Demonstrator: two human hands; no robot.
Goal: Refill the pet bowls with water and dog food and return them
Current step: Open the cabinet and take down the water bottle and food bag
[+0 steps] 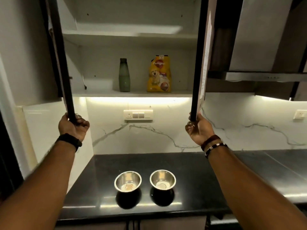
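Observation:
Two steel bowls stand side by side on the black counter [199, 176]: the left bowl [127, 180] and the right bowl [162, 179], both with nothing in them. Above, the wall cabinet is open. On its bottom shelf [99, 93] stand a grey-green bottle [124, 75] and a yellow dog food bag [159, 74]. My left hand [73, 126] grips the lower corner of the left cabinet door [64, 67]. My right hand [198, 128] holds the lower corner of the right cabinet door [201, 63]. Both doors are swung wide.
A lit strip glows under the cabinet over a marble backsplash with a switch plate [138, 114]. A range hood [265, 77] hangs to the right, above a steel surface [285, 173]. The cabinet's upper shelf [126, 34] holds nothing visible.

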